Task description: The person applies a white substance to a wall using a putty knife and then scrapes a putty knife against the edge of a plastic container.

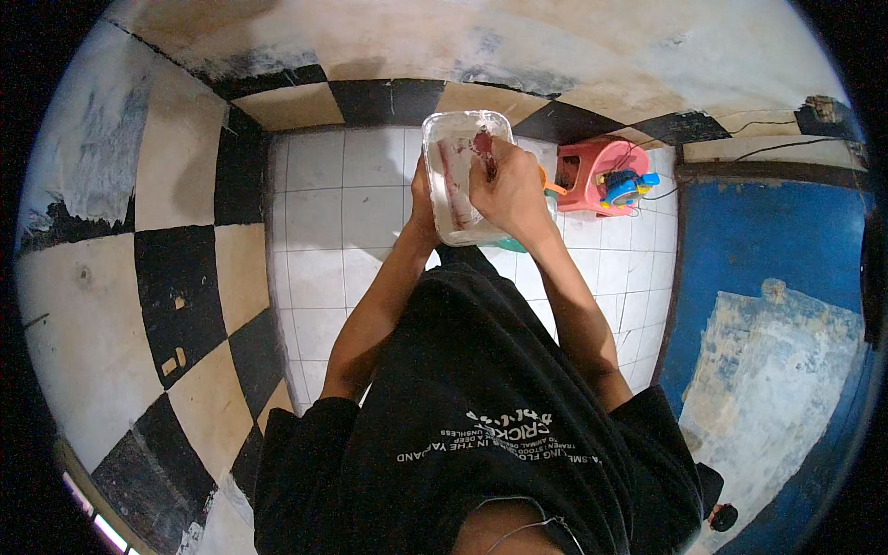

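Observation:
My left hand [422,209] grips the left side of a clear plastic tub [467,117], holding it up over the floor. White paste or paint coats the tub's inside. Over the tub, my right hand [511,192] is closed around the dark red handle of a tool [483,142]. A long reddish edge [448,171] lies in the white stuff to the left of my right hand; whether it belongs to the same tool I cannot tell. My right fingers hide the rest of the handle.
Beyond my right hand, a pink plastic stool [572,154] bears a blue and yellow object [623,189]. An orange handle [553,188] and something green [511,244] show partly behind my right wrist. A checkered wall [387,100] stands ahead, a blue door [731,231] at right, white tiles [314,217] below.

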